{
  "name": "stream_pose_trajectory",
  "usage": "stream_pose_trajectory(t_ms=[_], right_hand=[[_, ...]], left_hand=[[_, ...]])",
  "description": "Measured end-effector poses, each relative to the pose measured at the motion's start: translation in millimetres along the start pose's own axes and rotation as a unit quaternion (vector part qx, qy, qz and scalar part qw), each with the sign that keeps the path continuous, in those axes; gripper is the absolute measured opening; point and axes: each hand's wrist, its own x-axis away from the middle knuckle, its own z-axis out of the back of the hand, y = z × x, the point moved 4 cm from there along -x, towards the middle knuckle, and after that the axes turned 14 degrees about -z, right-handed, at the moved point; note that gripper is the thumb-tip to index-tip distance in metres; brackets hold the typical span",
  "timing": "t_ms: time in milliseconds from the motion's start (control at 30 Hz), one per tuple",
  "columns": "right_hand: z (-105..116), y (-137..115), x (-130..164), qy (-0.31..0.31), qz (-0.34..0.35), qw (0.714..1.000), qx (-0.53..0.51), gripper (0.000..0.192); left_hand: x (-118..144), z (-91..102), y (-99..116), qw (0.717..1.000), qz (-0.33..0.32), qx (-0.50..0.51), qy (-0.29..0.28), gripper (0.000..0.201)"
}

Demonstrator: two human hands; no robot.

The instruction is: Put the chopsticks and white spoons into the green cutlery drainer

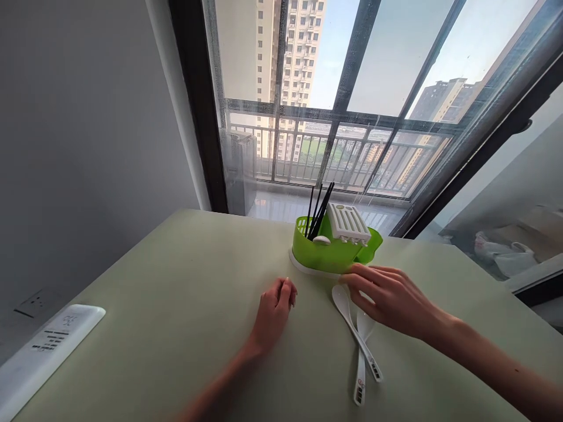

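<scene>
My left hand [275, 308] rests on the table in front of the utensil holder, its fingers curled closed with nothing seen in them. At the front right of the green utensil holder [323, 253] is my right hand [389, 296], palm down, fingers partly bent and apart. Its fingertips are at the holder's white base; whether they touch it I cannot tell. Two white spoons [348, 305] lie crossed on the table, one bowl partly under my right hand. Black chopsticks [320, 214] stand in the holder's left compartment, and a white slotted rack [349, 223] sits on top.
A pale green table [176, 328] spreads under everything. On the left lies a white remote-like device [55, 349] with a display, near a wall socket [37, 303]. Behind the table's far edge is a glass sliding door with a dark frame [200, 117]. A grey wall rises at left.
</scene>
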Motion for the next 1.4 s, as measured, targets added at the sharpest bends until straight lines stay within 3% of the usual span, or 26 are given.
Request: stream_pose_trajectory(t_ms=[133, 233, 333, 500, 733, 933, 1033, 1133, 1267, 1400], right_hand=[[-34, 13, 18, -0.158, -0.125, 0.978, 0.056, 0.036], [-54, 18, 24, -0.231, -0.207, 0.949, 0.061, 0.055], [-66, 12, 21, -0.282, -0.243, 0.927, 0.041, 0.055], [-72, -13, 6, -0.287, -0.256, 0.922, 0.034, 0.036], [-80, -41, 2, -0.278, -0.202, 0.939, 0.019, 0.012], [-48, -59, -13, -0.281, -0.165, 0.928, -0.179, 0.023], [-18, -60, -31, -0.238, -0.194, 0.909, -0.281, 0.024], [19, -53, -53, -0.131, -0.213, 0.909, -0.333, 0.028], [64, -40, -77, 0.063, -0.222, 0.935, -0.271, 0.028], [80, -31, -96, 0.184, -0.212, 0.947, -0.157, 0.031]], left_hand=[[-1, -0.7, 0, 1.0, -0.001, -0.003, -0.003, 0.042], [-1, -0.8, 2, 1.0, -0.001, -0.007, -0.004, 0.042], [-1, -0.7, 4, 1.0, 0.0, -0.01, -0.004, 0.042], [-2, -0.9, 3, 1.0, -0.004, -0.009, -0.004, 0.042], [-1, -1.2, 2, 1.0, -0.011, -0.014, -0.003, 0.043], [-1, -0.9, 2, 0.999, -0.019, -0.028, -0.007, 0.043], [-2, -1.2, -1, 0.999, -0.021, -0.03, -0.006, 0.042], [-1, -2.3, -4, 0.999, -0.019, -0.024, -0.006, 0.041], [0, -3.0, -4, 1.0, -0.017, -0.019, -0.008, 0.042], [0, -2.4, -2, 1.0, -0.02, -0.02, -0.008, 0.043]])
